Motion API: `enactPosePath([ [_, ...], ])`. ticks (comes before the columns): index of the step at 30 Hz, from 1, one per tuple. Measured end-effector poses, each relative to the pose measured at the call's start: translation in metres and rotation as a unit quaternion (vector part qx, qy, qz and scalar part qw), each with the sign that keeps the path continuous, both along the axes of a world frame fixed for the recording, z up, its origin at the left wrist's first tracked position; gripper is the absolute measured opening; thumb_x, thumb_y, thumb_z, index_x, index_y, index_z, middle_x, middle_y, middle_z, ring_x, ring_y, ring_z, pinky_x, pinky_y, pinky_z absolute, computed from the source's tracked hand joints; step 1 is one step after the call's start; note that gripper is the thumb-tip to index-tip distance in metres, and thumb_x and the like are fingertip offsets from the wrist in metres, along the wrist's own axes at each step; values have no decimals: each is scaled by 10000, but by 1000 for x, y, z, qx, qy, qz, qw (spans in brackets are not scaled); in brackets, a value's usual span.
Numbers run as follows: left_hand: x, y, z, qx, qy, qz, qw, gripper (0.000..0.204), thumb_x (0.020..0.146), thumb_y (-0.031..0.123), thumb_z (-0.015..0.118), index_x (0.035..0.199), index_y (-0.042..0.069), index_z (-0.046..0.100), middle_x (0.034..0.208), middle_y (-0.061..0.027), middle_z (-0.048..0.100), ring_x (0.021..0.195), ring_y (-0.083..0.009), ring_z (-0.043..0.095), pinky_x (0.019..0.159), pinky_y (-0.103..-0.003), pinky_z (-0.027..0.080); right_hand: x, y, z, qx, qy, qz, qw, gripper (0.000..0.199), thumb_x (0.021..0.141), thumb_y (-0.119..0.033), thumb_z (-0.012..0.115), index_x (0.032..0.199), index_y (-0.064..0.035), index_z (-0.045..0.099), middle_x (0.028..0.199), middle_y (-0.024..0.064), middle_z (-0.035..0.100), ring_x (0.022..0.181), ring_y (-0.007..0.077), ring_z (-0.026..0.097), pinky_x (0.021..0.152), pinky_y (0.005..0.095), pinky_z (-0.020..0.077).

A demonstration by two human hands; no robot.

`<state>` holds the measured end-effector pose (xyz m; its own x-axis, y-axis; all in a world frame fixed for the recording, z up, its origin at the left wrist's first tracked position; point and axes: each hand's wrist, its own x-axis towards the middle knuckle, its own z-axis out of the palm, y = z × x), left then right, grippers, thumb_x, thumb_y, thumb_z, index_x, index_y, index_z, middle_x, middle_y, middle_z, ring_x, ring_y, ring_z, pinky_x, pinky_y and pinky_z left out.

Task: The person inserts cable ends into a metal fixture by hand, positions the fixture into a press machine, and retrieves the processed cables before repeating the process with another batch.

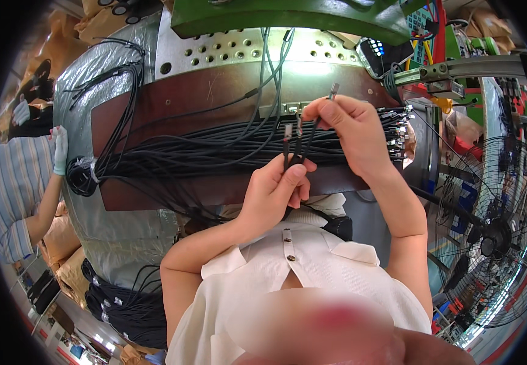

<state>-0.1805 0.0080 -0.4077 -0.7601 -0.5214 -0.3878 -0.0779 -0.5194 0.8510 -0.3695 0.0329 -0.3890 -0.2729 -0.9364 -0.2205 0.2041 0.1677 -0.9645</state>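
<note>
Both my hands are raised over a brown board in front of me. My left hand (277, 187) pinches a black cable (297, 153) where it splits into short branches. One branch ends in a small metal-tipped connector (288, 130) standing up beside my fingers. To its right, my right hand (350, 125) is closed, thumb against forefinger, on another branch of the same cable, whose silvery connector (335, 89) sticks up past the fingertips. Beneath my hands, a thick bundle of black cables (215, 149) lies across the board, with many connector ends (404, 131) gathered at its right.
A green machine (288, 17) stands over a perforated metal plate (227, 48) at the back. A large fan (496, 237) is at the right. Another person's gloved hand (61, 149) rests by the silvery-covered table (132, 240) at the left. More black cables (123, 307) lie lower left.
</note>
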Motion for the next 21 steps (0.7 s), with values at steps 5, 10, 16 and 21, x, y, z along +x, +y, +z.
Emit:
enactPosePath([
  [5,-4,-4,3,-4,41,23,999,288,1021,260,467,1100,5,575,718,-15,588,580,-49,516,542,-184,431,-6,4,-12,8,-184,43,982,222,902,-229,674,1003,-34,640,913,22,614,689,48,526,606,206,442],
  [10,-4,-9,4,9,45,23,999,300,1025,270,454,1096,2,568,711,-19,587,576,-49,515,539,-182,426,-3,7,-1,-155,472,117,860,327,759,-109,744,1061,-37,643,938,96,654,756,213,619,676,308,506],
  [16,-1,-12,9,96,41,-94,990,323,1036,253,411,1115,-28,550,751,-82,635,586,-94,558,564,-214,456,-19,-17,-14,-249,695,5,675,258,741,-31,745,969,-38,624,883,80,646,802,232,639,668,327,509],
  [21,2,-19,10,-70,29,13,997,358,1034,283,412,1154,-33,529,861,-119,678,686,-111,619,652,-229,499,-23,-10,-35,-195,571,28,797,185,762,36,683,924,-11,609,921,107,659,877,299,632,777,365,505],
])
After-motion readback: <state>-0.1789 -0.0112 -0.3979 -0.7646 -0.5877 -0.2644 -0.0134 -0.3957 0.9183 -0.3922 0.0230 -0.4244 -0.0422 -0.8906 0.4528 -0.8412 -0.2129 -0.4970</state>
